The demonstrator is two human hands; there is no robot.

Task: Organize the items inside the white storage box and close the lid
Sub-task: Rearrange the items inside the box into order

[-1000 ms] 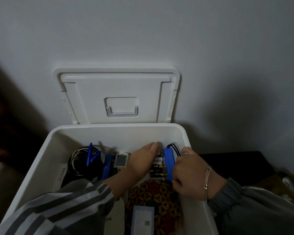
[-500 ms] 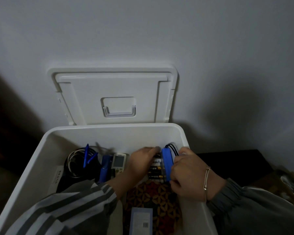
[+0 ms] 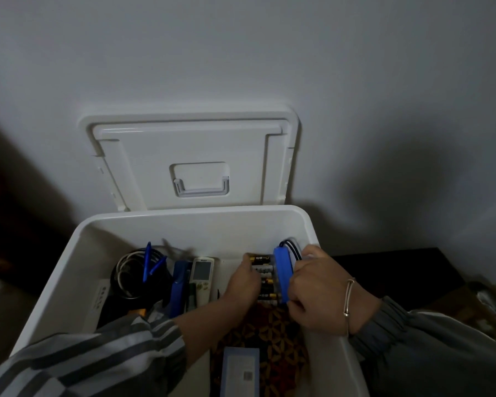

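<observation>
The white storage box (image 3: 184, 222) stands open below me, its lid (image 3: 189, 147) leaning upright on the wall behind. Inside at the back right, my right hand (image 3: 318, 290) grips a blue battery pack (image 3: 282, 275) with black wires, held on edge near the right wall. My left hand (image 3: 242, 285) has its fingers curled on a pack of batteries (image 3: 265, 277) just left of the blue pack. Its palm side is hidden.
Coiled cables (image 3: 129, 273) with blue pens (image 3: 148, 260), a blue stapler (image 3: 179, 285) and a white remote (image 3: 201, 277) lie along the box's left and middle. A patterned tin (image 3: 269, 333) and a pale blue-edged card (image 3: 239, 373) lie at the front. A dark surface (image 3: 384, 270) sits right.
The view has shifted slightly. My left hand's fingers have drawn back and curled onto the battery pack. My right hand still holds the blue pack in the same spot.
</observation>
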